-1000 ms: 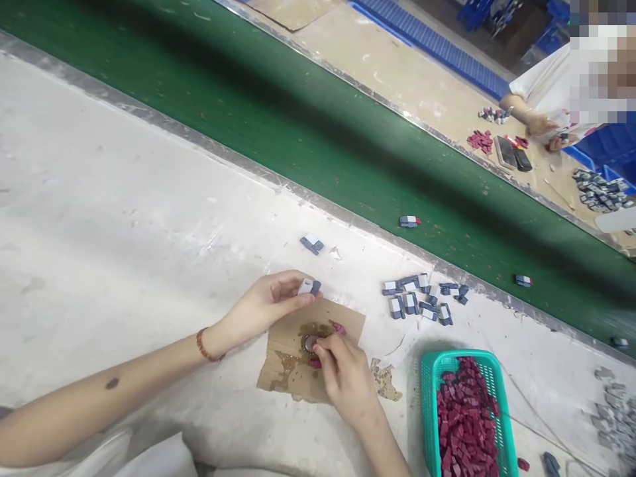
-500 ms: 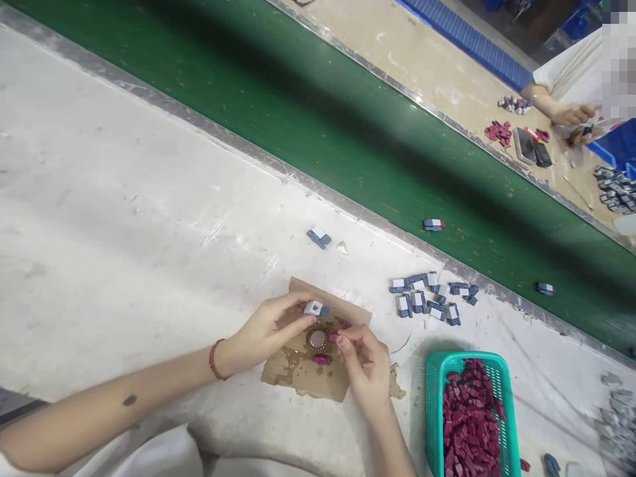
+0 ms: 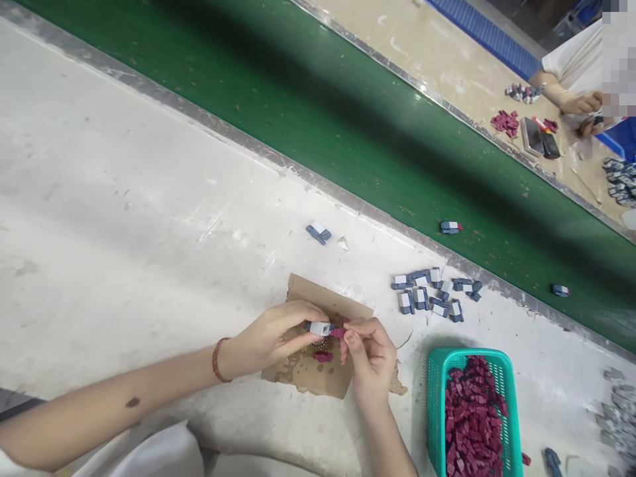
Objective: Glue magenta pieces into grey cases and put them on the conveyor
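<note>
Between the thumb and fingers of my left hand [image 3: 278, 334] is a small blue-and-white plastic piece [image 3: 319, 328]. My right hand [image 3: 370, 354] pinches a small maroon plastic piece [image 3: 338, 332], its end right at the blue-and-white piece; whether it has gone in I cannot tell. Both hands are over a stained sheet of cardboard [image 3: 318, 384]. Under the held pieces a small round dish with a beaded rim [image 3: 320, 343] is mostly hidden. Another maroon piece [image 3: 322, 356] lies on the cardboard just below it.
A green basket [image 3: 434, 411] of maroon pieces stands at right. Several blue-and-white pieces [image 3: 420, 298] lie above it, and one [image 3: 318, 232] sits apart. Beyond runs a green conveyor belt [image 3: 318, 126] carrying similar pieces. Grey pieces [image 3: 616, 404] are far right; a co-worker's hands [image 3: 586, 109] are across the belt.
My right hand has lifted the maroon piece from the round dish up to the blue-and-white piece. My left hand has lowered slightly over the dish. Pieces on the belt have shifted right.
</note>
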`<action>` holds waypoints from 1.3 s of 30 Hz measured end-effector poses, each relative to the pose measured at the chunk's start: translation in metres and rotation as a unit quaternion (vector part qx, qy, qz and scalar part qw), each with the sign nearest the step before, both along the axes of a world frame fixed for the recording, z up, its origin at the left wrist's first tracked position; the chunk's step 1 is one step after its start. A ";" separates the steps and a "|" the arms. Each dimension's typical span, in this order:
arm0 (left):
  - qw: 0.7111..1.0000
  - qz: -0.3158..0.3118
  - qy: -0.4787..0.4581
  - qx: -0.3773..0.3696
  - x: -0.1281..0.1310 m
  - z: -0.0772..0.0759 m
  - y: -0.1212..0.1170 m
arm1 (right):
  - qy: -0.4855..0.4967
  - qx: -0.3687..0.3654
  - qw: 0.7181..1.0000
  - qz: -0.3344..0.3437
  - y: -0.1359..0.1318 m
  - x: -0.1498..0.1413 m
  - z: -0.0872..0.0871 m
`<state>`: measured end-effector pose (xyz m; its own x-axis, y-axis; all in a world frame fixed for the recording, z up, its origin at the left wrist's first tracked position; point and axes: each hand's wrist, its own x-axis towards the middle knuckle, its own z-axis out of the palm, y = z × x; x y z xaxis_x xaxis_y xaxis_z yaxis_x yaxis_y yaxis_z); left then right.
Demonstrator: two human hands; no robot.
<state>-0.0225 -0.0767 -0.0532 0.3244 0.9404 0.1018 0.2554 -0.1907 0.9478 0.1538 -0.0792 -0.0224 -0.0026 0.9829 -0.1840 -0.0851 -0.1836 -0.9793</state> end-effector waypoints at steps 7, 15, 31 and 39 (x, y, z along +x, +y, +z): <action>1.000 -0.015 0.018 0.013 0.001 0.001 0.000 | -0.066 0.017 0.997 0.042 -0.004 0.002 -0.007; 0.996 -0.053 0.042 0.055 -0.001 0.009 0.001 | -0.238 0.104 0.954 0.147 -0.001 0.012 0.003; 0.978 -0.120 0.070 0.157 -0.003 0.016 0.005 | -0.408 0.225 0.838 0.283 -0.005 0.027 0.031; 0.974 0.087 0.180 0.104 -0.022 0.041 0.099 | -0.608 -0.006 0.794 -0.003 -0.032 0.146 0.052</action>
